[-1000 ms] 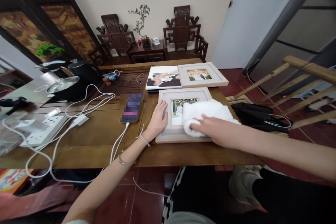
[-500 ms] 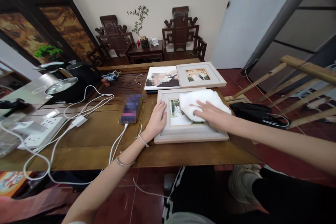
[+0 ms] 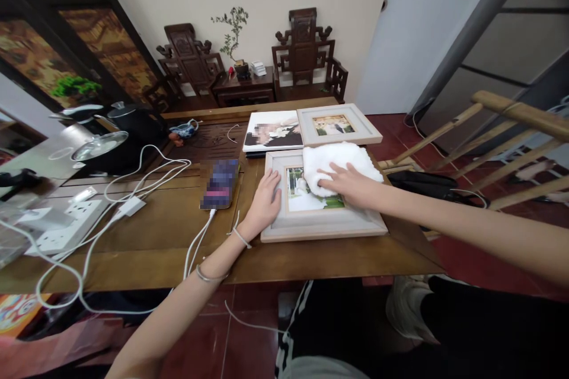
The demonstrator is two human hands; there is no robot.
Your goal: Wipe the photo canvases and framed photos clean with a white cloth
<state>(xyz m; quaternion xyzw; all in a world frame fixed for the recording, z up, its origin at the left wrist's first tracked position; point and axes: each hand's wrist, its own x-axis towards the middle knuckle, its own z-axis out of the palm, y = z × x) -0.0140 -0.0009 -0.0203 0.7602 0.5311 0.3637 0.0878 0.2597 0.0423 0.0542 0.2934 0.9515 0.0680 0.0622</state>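
On the table lies a pale-framed picture (image 3: pixel 278 226), its photo partly covered by a folded white cloth (image 3: pixel 342 154). My right hand (image 3: pixel 349 182) presses down on the cloth with its fingers over it and its thumb side near the cloth's left edge, holding it against the upper right of the frame. My left hand (image 3: pixel 268 196) rests on the frame's left side, fingers stretched out flat on the rim. Behind, a second framed photo (image 3: pixel 371 125) and a white-edged photo panel (image 3: pixel 284 122) lie side by side.
A phone (image 3: pixel 221 182) on a charging cable lies to the left. Further left are a white power strip (image 3: pixel 71 228), tangled white cables and a black pot with a glass lid (image 3: pixel 104 146). A bamboo chair (image 3: pixel 511 109) stands at the right, beside the table (image 3: pixel 178 266).
My right hand and the white cloth have shifted slightly up and left, uncovering more of the photo's lower right. My left hand stays on the frame's left side.
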